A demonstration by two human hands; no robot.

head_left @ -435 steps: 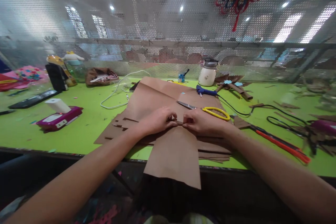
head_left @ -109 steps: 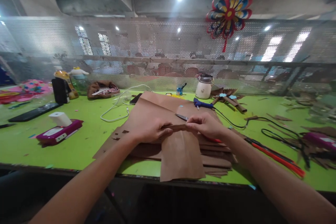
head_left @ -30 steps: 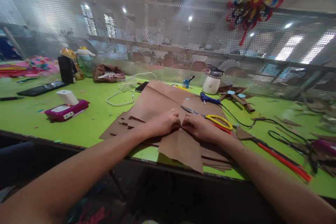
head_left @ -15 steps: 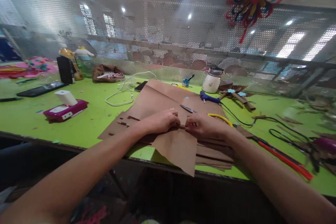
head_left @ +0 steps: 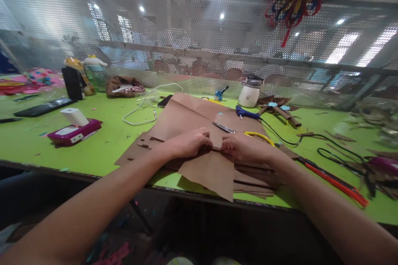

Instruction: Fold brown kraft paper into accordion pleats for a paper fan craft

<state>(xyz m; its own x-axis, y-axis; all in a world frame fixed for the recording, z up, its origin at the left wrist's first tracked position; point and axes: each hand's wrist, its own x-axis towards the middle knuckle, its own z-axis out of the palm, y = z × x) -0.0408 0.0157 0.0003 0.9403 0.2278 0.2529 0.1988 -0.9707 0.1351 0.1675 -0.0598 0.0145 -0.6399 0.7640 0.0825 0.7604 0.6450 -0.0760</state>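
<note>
My left hand (head_left: 194, 141) and my right hand (head_left: 238, 146) pinch the rolled or folded top edge of a brown paper sheet (head_left: 211, 172), a small gap apart. The sheet's lower part hangs slightly past the table's front edge. Beneath it lie a larger brown paper sheet (head_left: 189, 116) and a stack of brown paper pieces (head_left: 253, 182). Scissors (head_left: 224, 127) with yellow handles rest on the large sheet, just beyond my right hand, which partly hides them. More paper with cut slots (head_left: 133, 151) lies by my left forearm.
A blue glue gun (head_left: 247, 112) with a black cord lies behind my right hand, near a white jar (head_left: 249, 92). An orange-handled cutter (head_left: 337, 184) is at the right. A purple power strip (head_left: 74, 132) and a white cable (head_left: 139, 123) occupy the left side of the green table.
The view has shifted slightly. Both hands stay on the sheet's folded edge, a little further apart, and the hanging flap has lifted slightly.
</note>
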